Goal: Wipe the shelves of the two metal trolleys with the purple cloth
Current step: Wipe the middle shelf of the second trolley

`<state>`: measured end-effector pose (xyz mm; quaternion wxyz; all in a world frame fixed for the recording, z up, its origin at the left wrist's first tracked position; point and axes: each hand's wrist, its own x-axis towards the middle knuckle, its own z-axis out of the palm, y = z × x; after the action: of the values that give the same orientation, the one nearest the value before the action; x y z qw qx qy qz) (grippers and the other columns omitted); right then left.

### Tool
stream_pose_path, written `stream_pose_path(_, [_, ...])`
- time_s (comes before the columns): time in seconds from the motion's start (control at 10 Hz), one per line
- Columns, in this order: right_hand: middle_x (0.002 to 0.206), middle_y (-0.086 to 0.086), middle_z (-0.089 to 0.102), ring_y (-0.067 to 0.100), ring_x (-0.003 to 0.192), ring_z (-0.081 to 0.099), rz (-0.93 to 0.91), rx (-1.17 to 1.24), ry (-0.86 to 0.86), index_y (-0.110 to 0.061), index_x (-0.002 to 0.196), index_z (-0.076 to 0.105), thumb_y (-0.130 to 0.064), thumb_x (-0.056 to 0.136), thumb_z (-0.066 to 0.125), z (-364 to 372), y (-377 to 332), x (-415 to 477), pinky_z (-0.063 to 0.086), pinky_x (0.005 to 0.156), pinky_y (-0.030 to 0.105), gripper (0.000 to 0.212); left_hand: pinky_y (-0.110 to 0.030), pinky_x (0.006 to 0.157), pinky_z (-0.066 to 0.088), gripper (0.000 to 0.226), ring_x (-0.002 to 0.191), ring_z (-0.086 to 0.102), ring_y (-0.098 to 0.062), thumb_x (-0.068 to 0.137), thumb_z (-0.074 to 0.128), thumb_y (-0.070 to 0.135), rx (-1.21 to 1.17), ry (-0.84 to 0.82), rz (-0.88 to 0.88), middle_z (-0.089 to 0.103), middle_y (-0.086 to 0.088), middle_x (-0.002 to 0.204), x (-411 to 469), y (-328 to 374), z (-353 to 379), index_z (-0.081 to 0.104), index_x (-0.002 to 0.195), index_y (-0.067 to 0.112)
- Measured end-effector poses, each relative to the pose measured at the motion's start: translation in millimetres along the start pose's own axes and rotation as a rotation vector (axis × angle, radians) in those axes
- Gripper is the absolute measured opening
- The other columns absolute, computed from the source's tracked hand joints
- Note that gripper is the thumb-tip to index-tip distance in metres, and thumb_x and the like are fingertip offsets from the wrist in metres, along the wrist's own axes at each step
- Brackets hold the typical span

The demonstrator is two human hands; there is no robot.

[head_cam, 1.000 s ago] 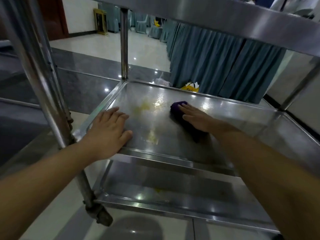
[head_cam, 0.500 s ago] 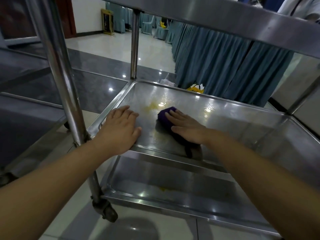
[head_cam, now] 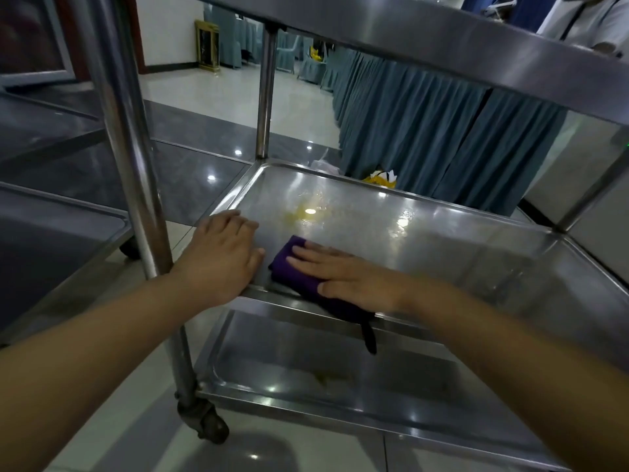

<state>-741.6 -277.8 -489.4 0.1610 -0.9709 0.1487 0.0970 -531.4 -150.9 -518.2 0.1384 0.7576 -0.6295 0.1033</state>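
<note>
Caster (head_cam: 207, 425): stands on the pale floor tiles at the foot of the trolley's near-left post (head_cam: 136, 165).
Bottom shelf (head_cam: 374, 396): a steel tray just above the floor, with a faint yellowish smear near its middle.
Left hand (head_cam: 223, 258): lies palm down on the near-left corner of the middle shelf. The fingers are straight and close together, and the grip is slack and holds nothing.
Right hand (head_cam: 347, 275): lies flat on the purple cloth with its fingers straight and pointing left. The grip is not closed; it presses the cloth onto the shelf rather than clasping it.
Purple cloth (head_cam: 287, 264): folded, on the middle shelf by the front rim, just beside the left thumb and mostly under the right hand. A dark narrow end hangs over the rim.
Middle shelf (head_cam: 459, 253): a rimmed steel tray, shiny with ceiling-light reflections.
Yellowish stain (head_cam: 308, 212): on the middle shelf beyond the cloth, apart from it, towards the far-left corner.
Top shelf (head_cam: 442, 39): its steel edge crosses overhead.
Second trolley (head_cam: 51, 229): stands to the left, its shelves just beside the near-left post.
Blue table skirts (head_cam: 425, 131): pleated, in a row behind the trolley.
Yellow bag (head_cam: 381, 177): on the floor at the foot of the skirts.
Person (head_cam: 585, 22): a pale sleeve shows at the upper right.
</note>
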Motion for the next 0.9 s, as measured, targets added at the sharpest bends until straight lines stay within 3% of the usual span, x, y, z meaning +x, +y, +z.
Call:
stream_pose_path(0.1, [0.158,-0.014,-0.002,-0.006,0.138,-0.012,0.109,-0.054,0.055,-0.03,0.152,0.011,-0.031,0.102,0.033,-14,23,20,-0.014,0.106,0.008,0.055,-0.042,0.108,0.022,0.08,0.136,0.028,-0.027,0.081,0.007,0.052,-0.009,0.014,0.038,0.049,-0.009,0.137,1,-2,4,0.042,0.138,0.008])
stream_pose_path(0.2, [0.158,-0.004,0.006,0.001,0.14,-0.003,0.18,-0.043,0.201,-0.016,0.15,0.018,-0.013,0.102,0.038,-22,50,39,-0.011,0.103,0.0,0.052,-0.043,0.103,0.03,0.066,0.128,0.042,-0.032,0.088,0.02,0.045,0.024,0.038,0.064,0.059,-0.012,0.125,1,-8,10,0.053,0.129,0.005])
stream_pose_path(0.3, [0.159,0.007,0.012,0.017,0.148,0.005,0.262,-0.02,0.29,-0.011,0.149,0.022,-0.011,0.101,0.04,-33,70,55,-0.004,0.11,0.011,0.051,-0.043,0.103,0.032,0.063,0.127,0.043,-0.031,0.089,0.022,0.044,0.015,0.042,0.066,0.06,-0.012,0.123,2,-7,11,0.054,0.128,0.005])
stream_pose_path(0.4, [0.161,0.013,0.003,0.027,0.148,0.0,0.357,-0.396,0.128,-0.011,0.144,0.038,-0.014,0.101,0.041,-50,73,71,-0.003,0.118,0.032,0.043,-0.044,0.107,0.029,0.067,0.132,0.038,-0.029,0.088,0.015,0.045,0.012,0.045,0.065,0.056,-0.011,0.129,3,-7,11,0.049,0.133,0.007])
stream_pose_path(0.5, [0.161,0.01,-0.002,0.028,0.148,-0.004,0.426,-0.45,0.086,-0.012,0.148,0.031,-0.02,0.102,0.037,-53,68,79,0.004,0.12,0.045,0.047,-0.043,0.109,0.027,0.069,0.133,0.035,-0.028,0.087,0.012,0.046,0.012,0.04,0.047,0.053,-0.009,0.132,3,-7,10,0.046,0.135,0.008])
stream_pose_path(0.6, [0.161,0.009,-0.004,0.027,0.148,-0.007,0.428,-0.411,0.102,-0.011,0.151,0.022,-0.022,0.102,0.034,-50,58,79,0.004,0.12,0.045,0.052,-0.044,0.106,0.031,0.068,0.13,0.039,-0.03,0.088,0.014,0.044,0.008,0.056,0.043,0.055,-0.012,0.129,3,-6,10,0.049,0.132,0.006])
stream_pose_path(0.7, [0.161,0.005,-0.004,0.023,0.148,-0.008,0.364,-0.272,0.125,-0.016,0.151,0.025,-0.025,0.102,0.037,-39,36,79,0.0,0.118,0.039,0.051,-0.044,0.101,0.037,0.063,0.124,0.046,-0.032,0.088,0.02,0.039,-0.028,0.074,0.025,0.058,-0.014,0.124,1,-5,5,0.053,0.128,0.004])
stream_pose_path(0.8, [0.161,-0.001,-0.004,0.013,0.147,-0.009,0.282,-0.13,0.148,-0.027,0.153,0.004,-0.029,0.102,0.033,-26,9,77,-0.001,0.116,0.029,0.059,-0.043,0.095,0.043,0.048,0.116,0.05,-0.034,0.085,0.041,0.023,-0.068,0.152,0.027,0.059,-0.017,0.119,-5,-3,1,0.054,0.126,0.001])
stream_pose_path(0.9, [0.161,-0.004,-0.006,0.01,0.146,-0.011,0.173,-0.116,0.085,-0.029,0.153,0.003,-0.03,0.103,0.032,-13,-17,67,-0.006,0.115,0.027,0.057,-0.039,0.091,0.045,0.055,0.109,0.053,-0.034,0.07,0.066,-0.004,-0.131,0.219,-0.062,0.059,-0.018,0.115,-15,4,-3,0.054,0.124,-0.001])
